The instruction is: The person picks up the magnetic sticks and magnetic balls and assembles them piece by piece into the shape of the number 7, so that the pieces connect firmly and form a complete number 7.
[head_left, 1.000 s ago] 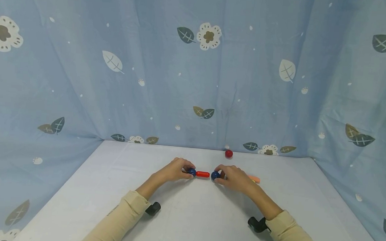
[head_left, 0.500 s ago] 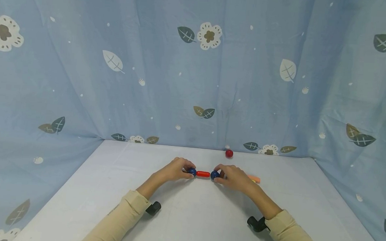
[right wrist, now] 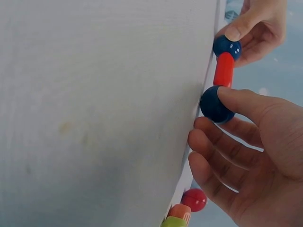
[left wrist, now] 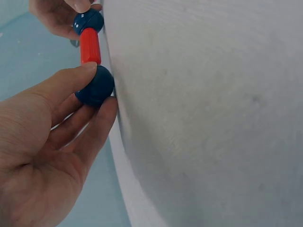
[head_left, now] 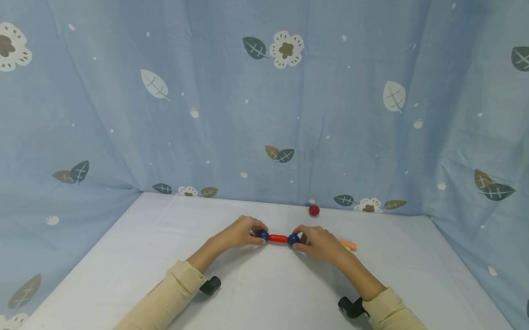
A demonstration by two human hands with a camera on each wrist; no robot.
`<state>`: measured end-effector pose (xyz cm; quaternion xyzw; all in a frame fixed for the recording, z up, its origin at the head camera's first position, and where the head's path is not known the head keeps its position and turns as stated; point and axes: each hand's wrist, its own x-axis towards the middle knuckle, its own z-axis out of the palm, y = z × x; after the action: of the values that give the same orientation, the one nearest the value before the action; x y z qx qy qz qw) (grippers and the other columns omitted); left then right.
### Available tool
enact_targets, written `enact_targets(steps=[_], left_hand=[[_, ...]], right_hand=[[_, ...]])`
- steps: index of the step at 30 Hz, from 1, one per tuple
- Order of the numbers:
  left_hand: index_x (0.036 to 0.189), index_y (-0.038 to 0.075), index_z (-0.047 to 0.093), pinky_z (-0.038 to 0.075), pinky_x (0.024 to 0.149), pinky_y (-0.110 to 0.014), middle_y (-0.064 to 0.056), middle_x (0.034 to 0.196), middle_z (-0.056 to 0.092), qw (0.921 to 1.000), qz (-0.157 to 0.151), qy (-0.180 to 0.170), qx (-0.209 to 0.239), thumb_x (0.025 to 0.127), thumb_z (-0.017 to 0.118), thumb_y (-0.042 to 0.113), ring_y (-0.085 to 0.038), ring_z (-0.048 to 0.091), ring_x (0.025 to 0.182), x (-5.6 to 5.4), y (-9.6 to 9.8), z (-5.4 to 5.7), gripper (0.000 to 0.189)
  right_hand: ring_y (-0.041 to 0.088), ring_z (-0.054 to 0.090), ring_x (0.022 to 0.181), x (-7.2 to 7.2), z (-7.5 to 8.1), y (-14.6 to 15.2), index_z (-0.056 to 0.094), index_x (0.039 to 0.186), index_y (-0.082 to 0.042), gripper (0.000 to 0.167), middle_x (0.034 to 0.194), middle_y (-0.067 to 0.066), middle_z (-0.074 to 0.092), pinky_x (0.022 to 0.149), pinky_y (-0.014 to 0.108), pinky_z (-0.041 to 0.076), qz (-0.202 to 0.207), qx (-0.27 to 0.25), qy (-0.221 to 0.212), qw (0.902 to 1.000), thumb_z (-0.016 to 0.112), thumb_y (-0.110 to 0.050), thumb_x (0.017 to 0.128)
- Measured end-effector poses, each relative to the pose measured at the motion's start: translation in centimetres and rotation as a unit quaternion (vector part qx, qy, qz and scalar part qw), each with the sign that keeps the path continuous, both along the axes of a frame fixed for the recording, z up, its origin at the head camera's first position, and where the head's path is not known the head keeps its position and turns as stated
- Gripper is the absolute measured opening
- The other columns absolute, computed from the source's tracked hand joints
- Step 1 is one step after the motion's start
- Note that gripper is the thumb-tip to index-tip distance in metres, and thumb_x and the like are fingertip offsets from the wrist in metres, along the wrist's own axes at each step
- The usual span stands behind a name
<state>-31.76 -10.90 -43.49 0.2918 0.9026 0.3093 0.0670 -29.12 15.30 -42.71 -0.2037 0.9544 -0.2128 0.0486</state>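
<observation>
A short red rod [head_left: 278, 238] lies between two dark blue balls, one at each end, in a straight line low over the white table. My left hand [head_left: 245, 232] pinches the left blue ball [left wrist: 97, 87] between thumb and fingers. On the other side, my right hand [head_left: 319, 243] holds the right blue ball [right wrist: 216, 105] in the same way, thumb near the rod's end. In both wrist views the rod's ends meet the balls. White dots show on the far ball in each wrist view.
A red ball [head_left: 314, 210] sits at the table's back edge. Behind my right hand lie an orange stick [head_left: 348, 245] and a yellow-green piece [right wrist: 173, 222], partly hidden. A blue patterned curtain [head_left: 231, 108] stands along the back of the white table [head_left: 257, 294].
My right hand has moved slightly left with its blue ball, closing the gap to the red rod, so the ball now meets the rod's right end. The left hand stays in place.
</observation>
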Motion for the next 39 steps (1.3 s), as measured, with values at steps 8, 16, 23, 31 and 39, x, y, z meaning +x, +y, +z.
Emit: enact_targets(steps=[8,16,23,31,39], left_hand=[[0.119,0.005,0.07,0.057,0.087,-0.031,-0.004,0.103,0.075,0.9999,-0.008,-0.001,-0.014,0.086,0.076,0.017,-0.011,0.068,0.093,-0.4,0.2,0.1,0.035],[0.118,0.003,0.069,0.057,0.087,-0.031,-0.006,0.105,0.075,0.9999,-0.01,0.002,-0.009,0.087,0.075,0.015,-0.013,0.069,0.094,-0.6,0.5,0.1,0.034],[0.118,0.003,0.069,0.058,0.087,-0.031,-0.009,0.107,0.074,1.0,0.001,-0.002,-0.002,0.086,0.076,0.014,-0.017,0.07,0.096,-1.0,0.6,-0.1,0.035],[0.118,0.003,0.07,0.058,0.087,-0.031,-0.009,0.106,0.075,1.0,0.006,0.004,-0.003,0.085,0.076,0.013,-0.018,0.07,0.097,-1.6,0.7,0.1,0.035],[0.118,0.002,0.069,0.057,0.088,-0.032,-0.01,0.109,0.074,1.0,0.0,0.009,-0.004,0.086,0.075,0.012,-0.018,0.07,0.098,-1.8,0.9,0.0,0.035]], right_hand=[[0.011,0.056,0.071,-0.1,-0.2,0.1,0.064,0.121,-0.016,0.039,0.086,-0.003,0.069,0.066,0.025,0.051,-0.004,0.003,-0.005,1.0,0.076,-0.027,0.086],[0.009,0.056,0.071,-0.4,-0.4,0.6,0.065,0.121,-0.017,0.038,0.087,-0.003,0.069,0.067,0.026,0.051,-0.001,0.0,0.003,1.0,0.076,-0.029,0.086],[0.01,0.057,0.07,-0.5,-0.2,1.4,0.065,0.121,-0.015,0.037,0.089,-0.001,0.07,0.063,0.025,0.05,-0.006,-0.011,0.004,0.9999,0.074,-0.028,0.088],[0.01,0.057,0.072,-0.7,0.7,3.2,0.069,0.116,-0.011,0.03,0.087,-0.002,0.069,0.065,0.025,0.049,-0.009,-0.011,0.031,0.9994,0.073,-0.024,0.089],[0.012,0.058,0.077,-0.7,1.8,5.4,0.07,0.114,-0.008,0.028,0.088,-0.001,0.068,0.07,0.027,0.052,-0.026,0.001,0.04,0.9989,0.072,-0.02,0.089]])
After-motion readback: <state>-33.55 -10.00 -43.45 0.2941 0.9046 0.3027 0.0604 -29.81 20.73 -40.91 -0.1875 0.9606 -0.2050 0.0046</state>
